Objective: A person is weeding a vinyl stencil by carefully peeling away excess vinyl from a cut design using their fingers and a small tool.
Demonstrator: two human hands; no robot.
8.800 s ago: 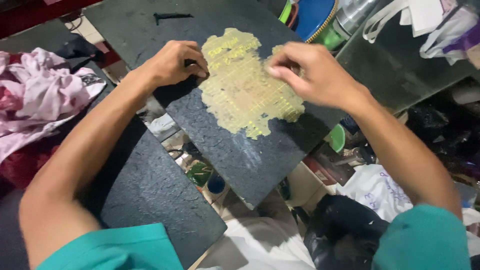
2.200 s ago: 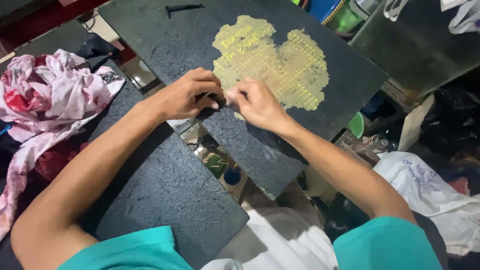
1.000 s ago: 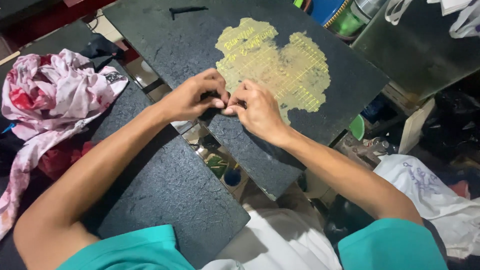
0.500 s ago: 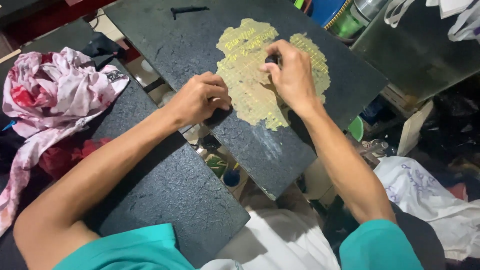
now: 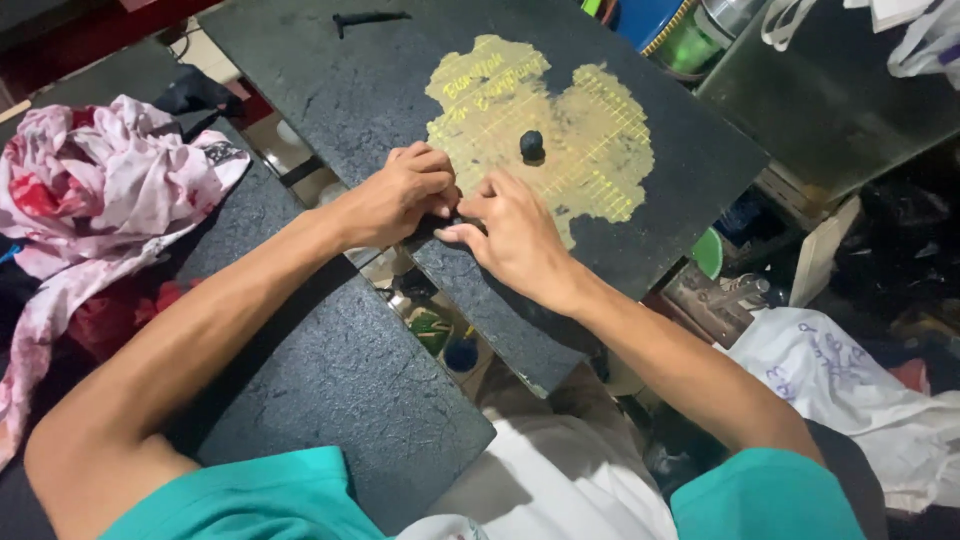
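Head view. Setting: cluttered workshop, dark slab (image 5: 640, 210) bearing a yellow gridded patch (image 5: 590, 130); pink rag (image 5: 110, 200) at left.

Left hand (image 5: 400, 195): fingers curled close, tips pinched at the patch's near edge; whether they hold anything cannot be told.

Right hand (image 5: 515, 240): fingers narrow, tips meeting the left's.

Small black knob (image 5: 531, 145): upright on the patch, just beyond both hands, nearer the right.

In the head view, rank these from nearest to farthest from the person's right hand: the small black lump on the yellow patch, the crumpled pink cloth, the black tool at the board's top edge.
From the right hand:
1. Small black lump, just above the hand on the yellow patch.
2. Black tool, far up at the board's top edge, to the left.
3. Crumpled pink cloth, far left, beyond the left hand.
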